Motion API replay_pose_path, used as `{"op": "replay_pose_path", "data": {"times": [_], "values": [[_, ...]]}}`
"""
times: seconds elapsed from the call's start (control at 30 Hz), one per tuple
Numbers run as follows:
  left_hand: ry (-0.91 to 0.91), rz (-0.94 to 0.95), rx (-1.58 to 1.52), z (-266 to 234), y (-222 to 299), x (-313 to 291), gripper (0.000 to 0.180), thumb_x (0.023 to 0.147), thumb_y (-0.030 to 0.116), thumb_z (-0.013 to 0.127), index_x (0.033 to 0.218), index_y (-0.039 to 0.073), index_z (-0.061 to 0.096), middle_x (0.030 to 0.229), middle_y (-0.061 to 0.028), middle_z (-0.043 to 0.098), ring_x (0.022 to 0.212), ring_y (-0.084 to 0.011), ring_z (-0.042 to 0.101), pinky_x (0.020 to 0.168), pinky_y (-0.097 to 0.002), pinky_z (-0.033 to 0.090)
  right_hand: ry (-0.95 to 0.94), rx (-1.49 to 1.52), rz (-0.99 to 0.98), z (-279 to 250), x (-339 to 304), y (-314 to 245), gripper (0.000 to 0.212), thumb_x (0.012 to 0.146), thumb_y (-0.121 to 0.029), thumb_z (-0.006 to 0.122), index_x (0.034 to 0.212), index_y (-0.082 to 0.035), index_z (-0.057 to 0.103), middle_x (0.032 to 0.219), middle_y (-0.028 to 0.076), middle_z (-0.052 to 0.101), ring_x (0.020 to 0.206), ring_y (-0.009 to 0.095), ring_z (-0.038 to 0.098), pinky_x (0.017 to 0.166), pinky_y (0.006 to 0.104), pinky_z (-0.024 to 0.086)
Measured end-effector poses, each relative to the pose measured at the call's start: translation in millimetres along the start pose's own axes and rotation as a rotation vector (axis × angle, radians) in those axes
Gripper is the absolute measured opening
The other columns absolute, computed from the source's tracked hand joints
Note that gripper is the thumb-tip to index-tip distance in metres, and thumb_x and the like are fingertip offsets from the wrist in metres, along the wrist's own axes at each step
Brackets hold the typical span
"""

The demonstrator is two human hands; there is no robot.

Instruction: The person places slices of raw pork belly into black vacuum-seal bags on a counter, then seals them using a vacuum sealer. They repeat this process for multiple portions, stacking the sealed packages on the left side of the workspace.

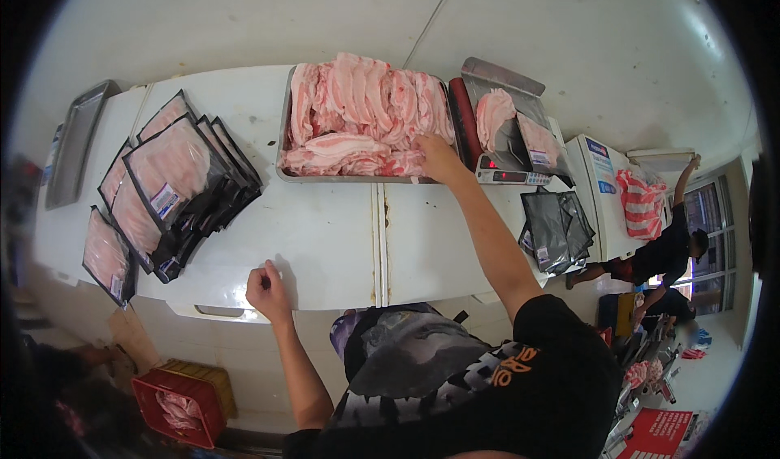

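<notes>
A metal tray (283,163) piled with thin pork belly slices (357,93) sits at the far middle of the white freezer top. My right hand (441,160) reaches to the tray's near right corner, its fingers closed on the slices there; the fingertips are partly hidden. My left hand (269,292) is curled closed by the front edge, with nothing seen in it. Right of the tray is a weighing scale (504,173) with lit red digits. On it lie some pork slices (494,116) and a black-backed pack (539,142).
Filled packs (166,171) are heaped at the left, beside an upright-leaning metal tray (80,146). Several flat black bags (556,227) lie at the right. A red crate (180,402) with meat stands on the floor. Another person (662,244) is at the far right.
</notes>
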State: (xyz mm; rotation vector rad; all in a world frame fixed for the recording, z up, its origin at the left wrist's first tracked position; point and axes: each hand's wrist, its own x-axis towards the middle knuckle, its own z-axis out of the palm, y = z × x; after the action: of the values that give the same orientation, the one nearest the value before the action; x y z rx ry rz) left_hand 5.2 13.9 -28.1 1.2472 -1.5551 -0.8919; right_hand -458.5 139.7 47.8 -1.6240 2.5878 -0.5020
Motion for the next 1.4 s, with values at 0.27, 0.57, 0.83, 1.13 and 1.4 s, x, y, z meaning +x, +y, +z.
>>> {"op": "replay_pose_path", "data": {"times": [0.27,0.57,0.83,1.13,1.4], "values": [[0.006,-0.016,-0.008,0,2,0,0.037,0.101,0.017,0.073,0.071,0.002,0.057,0.062,0.0001,0.051,0.058,-0.0094,0.041,0.054,-0.0280,0.035,-0.179,0.008,-0.133,-6,20,17,0.027,0.082,-0.006,0.076,0.106,0.000,0.066,0.112,0.020,0.067,0.111,0.041,0.062,0.097,0.0464,0.050],[-0.014,-0.005,-0.016,-1,2,1,0.036,0.101,0.017,0.074,0.071,0.002,0.058,0.062,0.0006,0.052,0.058,-0.0087,0.041,0.053,-0.0274,0.034,-0.045,0.071,-0.202,-17,2,8,0.030,0.082,-0.014,0.078,0.106,0.002,0.068,0.107,0.024,0.068,0.106,0.045,0.065,0.094,0.0507,0.051],[-0.005,0.018,0.012,0,-3,1,0.035,0.100,0.015,0.074,0.071,0.002,0.058,0.063,0.0001,0.052,0.058,-0.0088,0.041,0.053,-0.0275,0.034,-0.103,-0.014,-0.201,-24,7,6,0.027,0.083,-0.009,0.077,0.107,-0.002,0.067,0.107,0.016,0.068,0.110,0.038,0.062,0.096,0.0463,0.051],[-0.014,0.026,-0.037,-2,1,1,0.034,0.100,0.013,0.073,0.072,0.002,0.058,0.063,0.0006,0.052,0.059,-0.0079,0.041,0.053,-0.0271,0.035,0.135,0.036,-0.229,-18,-25,-4,0.019,0.086,-0.006,0.073,0.104,-0.001,0.070,0.110,0.014,0.065,0.107,0.035,0.062,0.095,0.0439,0.051],[-0.031,0.025,-0.007,-1,7,2,0.037,0.102,0.017,0.071,0.071,0.001,0.058,0.063,0.0022,0.051,0.060,-0.0066,0.040,0.054,-0.0262,0.034,0.348,0.393,0.089,-59,-63,11,0.012,0.095,-0.001,0.072,0.107,-0.001,0.071,0.092,0.007,0.072,0.079,0.015,0.069,0.073,0.0304,0.054]]}}
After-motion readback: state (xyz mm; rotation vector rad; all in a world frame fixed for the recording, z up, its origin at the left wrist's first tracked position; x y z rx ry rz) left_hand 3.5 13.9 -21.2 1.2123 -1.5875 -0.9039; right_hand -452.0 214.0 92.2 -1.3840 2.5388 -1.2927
